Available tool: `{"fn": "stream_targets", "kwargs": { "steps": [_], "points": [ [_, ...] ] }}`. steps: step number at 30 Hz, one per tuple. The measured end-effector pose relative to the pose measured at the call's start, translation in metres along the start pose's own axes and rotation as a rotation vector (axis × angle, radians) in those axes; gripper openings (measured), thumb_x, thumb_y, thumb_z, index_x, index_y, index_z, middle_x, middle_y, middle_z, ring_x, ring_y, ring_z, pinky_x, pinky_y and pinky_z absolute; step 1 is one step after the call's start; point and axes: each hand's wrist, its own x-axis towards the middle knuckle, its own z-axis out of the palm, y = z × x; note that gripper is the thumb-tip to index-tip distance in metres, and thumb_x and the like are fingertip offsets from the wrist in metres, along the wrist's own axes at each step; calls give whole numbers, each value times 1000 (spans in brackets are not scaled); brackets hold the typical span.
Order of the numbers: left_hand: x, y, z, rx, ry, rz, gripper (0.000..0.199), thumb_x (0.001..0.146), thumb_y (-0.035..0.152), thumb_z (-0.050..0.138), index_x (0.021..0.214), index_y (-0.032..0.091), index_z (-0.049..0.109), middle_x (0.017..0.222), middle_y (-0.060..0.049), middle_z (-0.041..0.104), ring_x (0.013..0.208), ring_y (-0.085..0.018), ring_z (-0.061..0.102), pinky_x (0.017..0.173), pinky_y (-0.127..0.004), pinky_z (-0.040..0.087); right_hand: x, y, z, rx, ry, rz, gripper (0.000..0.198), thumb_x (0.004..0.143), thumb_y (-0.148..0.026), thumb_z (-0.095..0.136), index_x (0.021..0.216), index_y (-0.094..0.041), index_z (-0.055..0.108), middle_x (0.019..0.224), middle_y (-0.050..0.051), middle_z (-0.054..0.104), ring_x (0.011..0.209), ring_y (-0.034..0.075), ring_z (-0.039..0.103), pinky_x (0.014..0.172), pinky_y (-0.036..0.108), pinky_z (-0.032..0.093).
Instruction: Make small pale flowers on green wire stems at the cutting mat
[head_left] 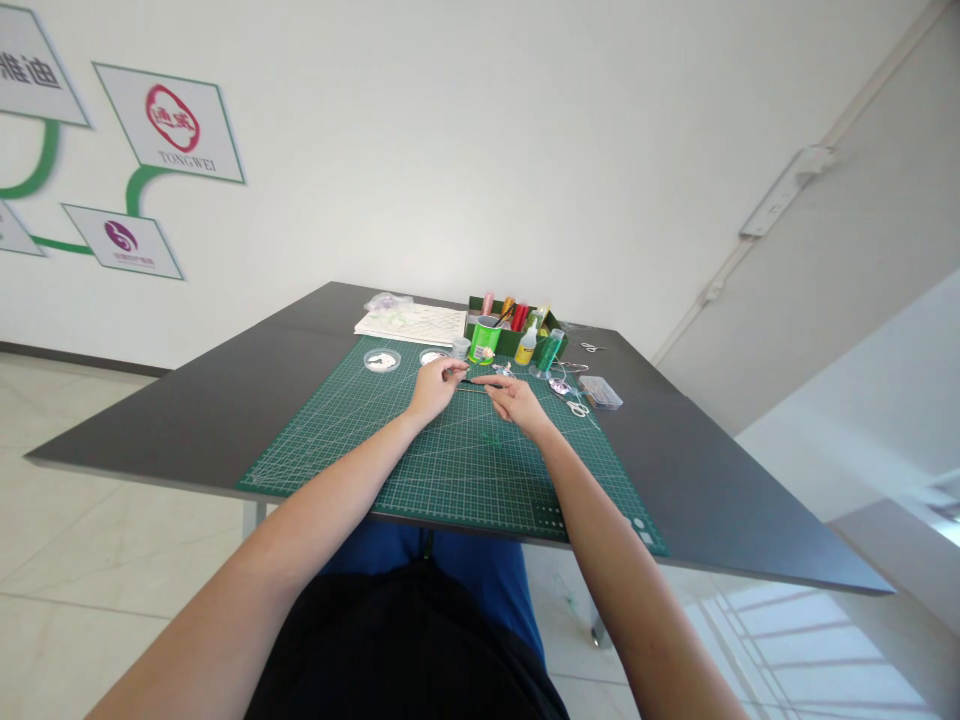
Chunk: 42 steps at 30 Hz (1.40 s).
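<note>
Over the cutting mat (465,470), my left hand (435,388) is closed in a pinch, its fingertips pointing right. My right hand (517,400) faces it, thumb and fingers closed too. A thin dark strip (471,381) runs between the fingertips of both hands; its exact kind is too small to make out. Just beyond the hands stands a bright green can (485,338) with a dark-handled tool in it. In front of the can is a small pale flower-like piece (484,354). Shallow dishes with white contents, one dish (382,360) fully visible, lie past my left hand.
At the back are a dark green box (555,324) with coloured rolls, a yellow glue bottle (527,345) and a green tube (550,348). White-handled scissors (577,408) and a clear case (601,392) lie right. White sheets (412,323) lie back left.
</note>
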Motion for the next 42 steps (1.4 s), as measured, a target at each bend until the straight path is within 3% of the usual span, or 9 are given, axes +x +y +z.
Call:
{"fn": "stream_targets", "kwargs": {
  "steps": [14, 24, 33, 42],
  "points": [
    [0, -1, -2, 94, 9, -57, 21, 83, 11, 64, 100, 16, 75, 89, -4, 73, 65, -13, 61, 71, -27, 51, -1, -2, 0, -48, -35, -13, 50, 87, -44, 59, 117, -7, 73, 38, -11, 36, 36, 8, 28, 43, 22, 24],
    [2, -5, -2, 47, -3, -61, 20, 82, 13, 65, 99, 16, 76, 89, -4, 74, 61, -12, 61, 68, -27, 52, 4, 7, -5, -137, 79, 27, 45, 84, -40, 55, 108, -8, 74, 36, -10, 38, 35, 8, 31, 42, 22, 25],
    [3, -4, -3, 95, 18, -74, 21, 83, 7, 63, 98, 16, 75, 93, -5, 75, 74, -15, 66, 80, -30, 54, 2, 5, -5, -162, 30, 13, 44, 86, -41, 55, 110, -9, 74, 37, -10, 39, 35, 9, 33, 44, 22, 28],
    [0, -4, -4, 306, -24, 76, 22, 84, 6, 62, 96, 18, 75, 95, -5, 74, 85, -18, 67, 87, -33, 53, 0, 1, -4, -135, -49, 3, 45, 87, -42, 56, 111, -8, 73, 37, -10, 38, 36, 9, 31, 43, 22, 27]
  ]
}}
